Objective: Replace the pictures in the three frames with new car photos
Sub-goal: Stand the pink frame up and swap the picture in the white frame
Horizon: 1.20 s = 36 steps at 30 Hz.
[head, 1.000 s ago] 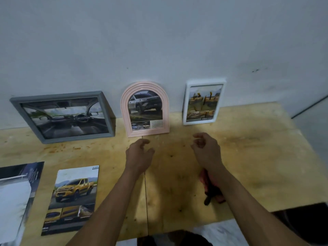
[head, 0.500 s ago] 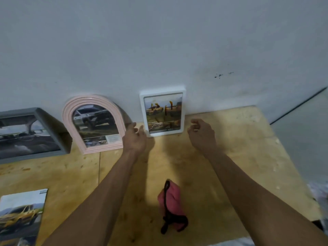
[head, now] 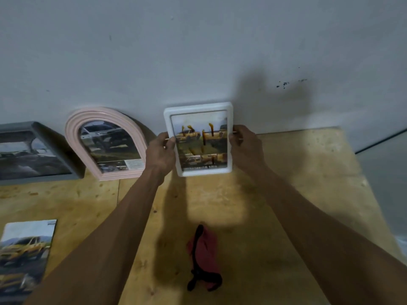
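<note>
1. Whereas half a second ago both hands hovered just short of it, the left hand [head: 161,150] and right hand [head: 244,143] now grip the white frame [head: 199,106] by its side edges, fingers curled round the rim.
2. The white frame now looks raised off the tabletop [head: 297,183], in front of the wall [head: 198,51]; earlier it stood leaning there.
3. The pink arched frame [head: 72,137] and the grey frame [head: 44,133] lean against the wall to the left, as before.
4. A car photo [head: 26,249] lies flat at the tabletop's near left.
5. A red pouch [head: 207,249] with a black strap lies between the forearms, unmoved.
</note>
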Tool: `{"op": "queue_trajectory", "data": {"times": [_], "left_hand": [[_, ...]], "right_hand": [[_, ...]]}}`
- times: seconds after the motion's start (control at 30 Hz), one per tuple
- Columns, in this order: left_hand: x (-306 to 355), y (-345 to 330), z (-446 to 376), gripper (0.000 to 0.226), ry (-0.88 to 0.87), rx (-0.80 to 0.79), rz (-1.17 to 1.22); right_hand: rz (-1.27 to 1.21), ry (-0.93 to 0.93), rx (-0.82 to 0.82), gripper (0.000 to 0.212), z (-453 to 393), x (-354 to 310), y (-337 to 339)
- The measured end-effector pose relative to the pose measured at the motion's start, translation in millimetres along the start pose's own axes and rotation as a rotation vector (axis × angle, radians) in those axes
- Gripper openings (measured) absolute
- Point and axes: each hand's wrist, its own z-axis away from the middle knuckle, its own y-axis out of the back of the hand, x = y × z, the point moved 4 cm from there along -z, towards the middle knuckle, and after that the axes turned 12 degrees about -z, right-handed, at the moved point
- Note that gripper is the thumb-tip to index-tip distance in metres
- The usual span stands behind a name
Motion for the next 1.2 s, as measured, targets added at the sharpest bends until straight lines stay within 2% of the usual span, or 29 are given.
{"op": "queue_trajectory", "data": {"times": [0.1, 0.27, 0.4, 0.5, 0.6, 0.7, 0.77, 0.83, 0.9, 0.97, 1.03, 1.07, 1.13, 1.2], "left_hand": [[-7.7, 9.0, 18.1, 0.022, 0.023, -0.068, 0.112], [-27.4, 36.5, 67.1, 0.025, 0.134, -0.146, 0.484], [-66.7, 70.1, 106.1, 0.019, 0.26, -0.13, 0.66], [-102.9, 98.6, 133.5, 0.022, 0.298, -0.152, 0.715], [-133.4, 138.4, 153.3, 0.023, 0.313, -0.102, 0.643], [-162.4, 185.3, 162.9, 0.035, 0.362, 0.015, 0.665], [-178.7, 211.1, 165.0, 0.047, 0.394, -0.023, 0.677], [-192.6, 229.2, 168.2, 0.052, 0.421, -0.108, 0.615], [-206.1, 240.6, 172.6, 0.045, 0.432, -0.176, 0.513], [-224.0, 244.8, 174.1, 0.029, 0.427, -0.211, 0.418], [-243.1, 242.8, 176.8, 0.016, 0.419, -0.237, 0.362], [-252.3, 239.7, 179.1, 0.016, 0.424, -0.25, 0.371], [-267.1, 231.0, 186.6, 0.019, 0.442, -0.253, 0.431], [-282.3, 220.4, 191.7, 0.025, 0.457, -0.228, 0.442]], "right_hand": [[-0.065, -0.004, -0.038, 0.023, 14.5, -1.3, 7.8], [-0.479, -0.208, -0.221, 0.028, 72.8, -7.9, 3.2], [-0.502, -0.322, -0.358, 0.022, 136.4, -11.5, -22.2], [-0.536, -0.316, -0.419, 0.02, 176.9, -34.8, -47.4], [-0.403, -0.115, -0.415, 0.018, 212.5, -66.7, -71.3], [-0.024, 0.197, -0.326, 0.017, 244.6, -83.9, -96.1], [0.184, 0.387, -0.261, 0.026, 266.7, -86.3, -114.9], [0.287, 0.531, -0.248, 0.031, 291.0, -84.2, -132.9], [0.29, 0.618, -0.264, 0.03, 315.9, -83.8, -147.9], [0.254, 0.663, -0.272, 0.031, 334.4, -78.8, -158.7], [0.219, 0.573, -0.238, 0.031, 342.0, -66.0, -165.8], [0.165, 0.441, -0.211, 0.035, 344.0, -58.2, -166.9], [-0.037, 0.101, -0.194, 0.059, 351.4, -44.0, -168.1], [-0.288, -0.089, -0.232, 0.061, 359.6, -34.2, -173.7]]}}
